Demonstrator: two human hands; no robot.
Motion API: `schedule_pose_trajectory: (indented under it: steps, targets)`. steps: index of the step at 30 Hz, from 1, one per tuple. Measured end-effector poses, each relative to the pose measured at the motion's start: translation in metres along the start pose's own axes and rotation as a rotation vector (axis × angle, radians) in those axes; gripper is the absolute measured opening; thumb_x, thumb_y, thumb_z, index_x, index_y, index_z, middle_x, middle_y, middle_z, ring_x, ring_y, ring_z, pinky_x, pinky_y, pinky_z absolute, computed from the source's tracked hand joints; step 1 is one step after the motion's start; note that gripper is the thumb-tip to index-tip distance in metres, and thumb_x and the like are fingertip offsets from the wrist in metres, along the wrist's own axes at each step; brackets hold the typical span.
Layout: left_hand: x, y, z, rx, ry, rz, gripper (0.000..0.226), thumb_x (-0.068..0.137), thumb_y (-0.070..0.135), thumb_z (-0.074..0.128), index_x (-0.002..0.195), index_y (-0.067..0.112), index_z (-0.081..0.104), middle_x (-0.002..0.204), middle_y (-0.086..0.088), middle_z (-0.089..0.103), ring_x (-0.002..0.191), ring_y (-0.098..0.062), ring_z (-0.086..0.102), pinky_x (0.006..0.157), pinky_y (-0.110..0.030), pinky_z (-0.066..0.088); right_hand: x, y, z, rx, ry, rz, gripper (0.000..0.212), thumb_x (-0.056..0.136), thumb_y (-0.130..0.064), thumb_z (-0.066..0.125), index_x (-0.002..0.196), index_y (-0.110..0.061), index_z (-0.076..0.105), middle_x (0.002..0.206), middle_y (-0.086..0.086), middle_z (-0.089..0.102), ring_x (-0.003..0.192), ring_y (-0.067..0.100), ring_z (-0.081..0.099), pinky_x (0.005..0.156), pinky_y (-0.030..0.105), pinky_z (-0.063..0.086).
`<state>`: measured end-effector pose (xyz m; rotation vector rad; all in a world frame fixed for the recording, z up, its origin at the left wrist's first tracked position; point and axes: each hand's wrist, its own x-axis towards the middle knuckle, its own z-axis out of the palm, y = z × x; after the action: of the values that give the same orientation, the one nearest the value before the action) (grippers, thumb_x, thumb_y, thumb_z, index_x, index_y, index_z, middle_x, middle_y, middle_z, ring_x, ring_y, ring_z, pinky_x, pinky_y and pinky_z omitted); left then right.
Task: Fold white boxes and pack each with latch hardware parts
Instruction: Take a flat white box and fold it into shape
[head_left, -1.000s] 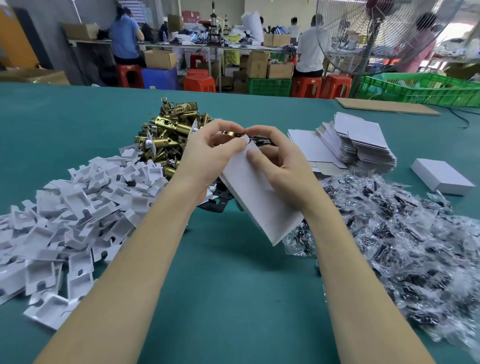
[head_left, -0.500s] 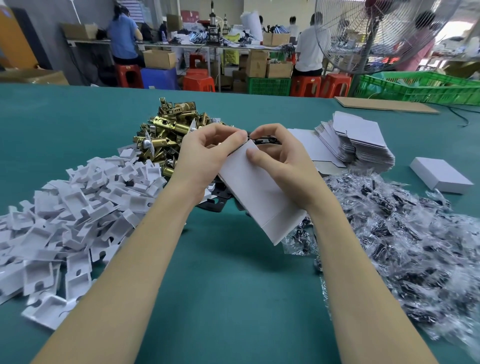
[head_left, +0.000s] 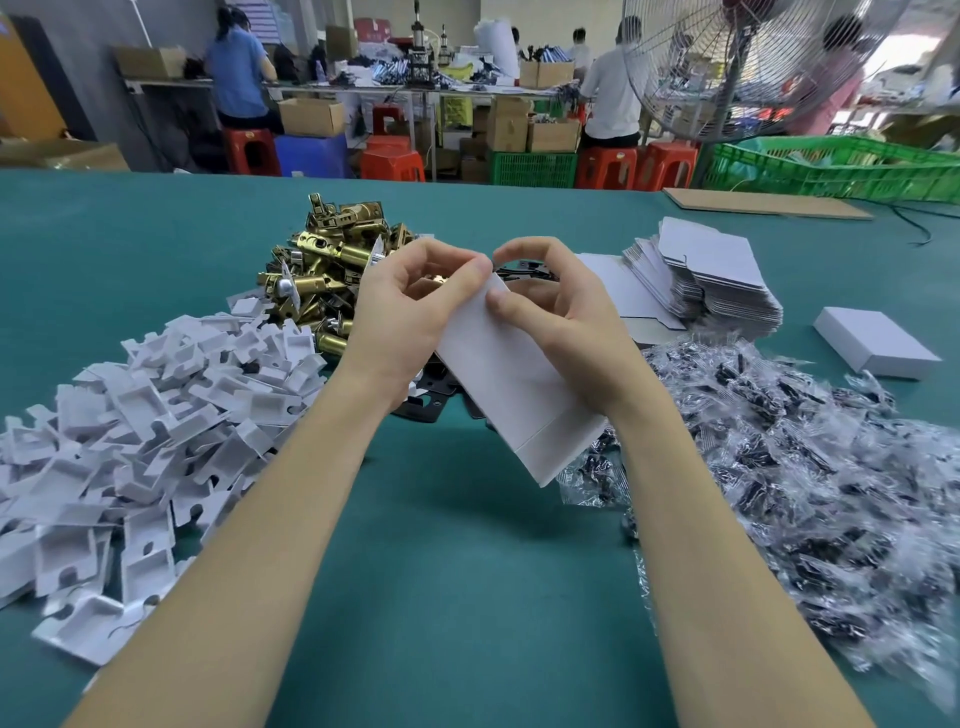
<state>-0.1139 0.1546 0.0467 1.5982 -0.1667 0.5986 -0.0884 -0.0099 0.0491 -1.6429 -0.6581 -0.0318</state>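
White box (head_left: 511, 384), folded into a flat sleeve, is held in the air above the middle of the tabletop (head_left: 441, 571), between the two hands. Its long axis tilts from a far-left top end, up at the fingertips, down to a near-right bottom end that hangs free below the right wrist. Both grips are at that far end. The left hand (head_left: 405, 317) curls over the top left corner, pinching it, while the right hand (head_left: 558, 322) grasps the right edge with its thumb pressed flat on the near face. So the open mouth of the box lies just beyond both sets of fingers, equally close to either hand, and closing or tucking its flap looks like the step in hand.

The card is matte, smooth and thin, with a crisp scored line across it near the bottom; it should crease easily if squeezed. Far left of the hands lies a heap of brass latch parts (head_left: 332, 270), shiny and hard, with cylindrical barrels. On the near left spreads a pile of white moulded inserts (head_left: 145, 415), light and angular. On the right, crinkly clear bags of dark hardware (head_left: 805, 467) spread wide, with flat box blanks (head_left: 711, 275) stacked beyond them and one finished box (head_left: 875, 340) at the far right.
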Motion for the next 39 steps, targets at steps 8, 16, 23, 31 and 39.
schedule_pose_trajectory:
  steps: [8, 16, 23, 31, 39]
  targets:
    - [-0.005, -0.003, 0.005, 0.103, -0.032, 0.147, 0.015, 0.102, 0.019, 0.063, 0.106, 0.024, 0.076, 0.095, 0.013, 0.072, 0.091, 0.001, 0.064, 0.081, -0.017, 0.047, 0.0, 0.001, -0.003, 0.078, 0.039, -0.046, 0.03, 0.101, -0.017, 0.062, 0.131, -0.024, 0.063, 0.092, -0.005, 0.077, 0.088, 0.007, 0.069, 0.074, 0.019, 0.051]
    - [-0.011, -0.003, 0.01, 0.043, -0.086, 0.174, 0.024, 0.098, 0.018, 0.06, 0.12, 0.012, 0.052, 0.107, 0.0, 0.059, 0.082, -0.007, 0.057, 0.072, -0.022, 0.048, 0.002, 0.005, 0.004, 0.188, 0.18, -0.031, 0.018, 0.096, -0.03, 0.065, 0.114, -0.034, 0.067, 0.09, 0.004, 0.077, 0.081, 0.022, 0.071, 0.073, 0.052, 0.061]
    - [-0.012, -0.002, 0.012, -0.057, -0.01, 0.218, 0.016, 0.097, 0.014, 0.064, 0.107, 0.01, 0.053, 0.091, -0.005, 0.063, 0.071, -0.019, 0.055, 0.064, -0.036, 0.048, 0.003, 0.002, 0.009, 0.214, 0.129, -0.063, 0.02, 0.104, -0.025, 0.056, 0.119, -0.033, 0.068, 0.074, -0.004, 0.067, 0.073, 0.016, 0.065, 0.065, 0.035, 0.058]
    - [-0.012, -0.006, 0.01, -0.063, -0.005, 0.234, 0.006, 0.099, 0.01, 0.066, 0.103, 0.009, 0.062, 0.112, -0.013, 0.072, 0.093, -0.022, 0.068, 0.074, -0.031, 0.054, 0.003, 0.002, 0.013, 0.232, 0.183, 0.016, 0.007, 0.105, -0.026, 0.058, 0.099, -0.025, 0.062, 0.082, 0.005, 0.066, 0.077, 0.021, 0.063, 0.069, 0.043, 0.055]
    - [-0.013, -0.009, 0.014, -0.1, 0.04, 0.214, 0.013, 0.097, 0.01, 0.069, 0.106, 0.011, 0.059, 0.106, -0.005, 0.072, 0.083, -0.015, 0.068, 0.067, -0.026, 0.054, 0.003, -0.001, 0.012, 0.276, 0.136, 0.02, 0.007, 0.107, -0.026, 0.054, 0.107, -0.026, 0.061, 0.083, -0.001, 0.066, 0.075, 0.018, 0.066, 0.063, 0.035, 0.057]
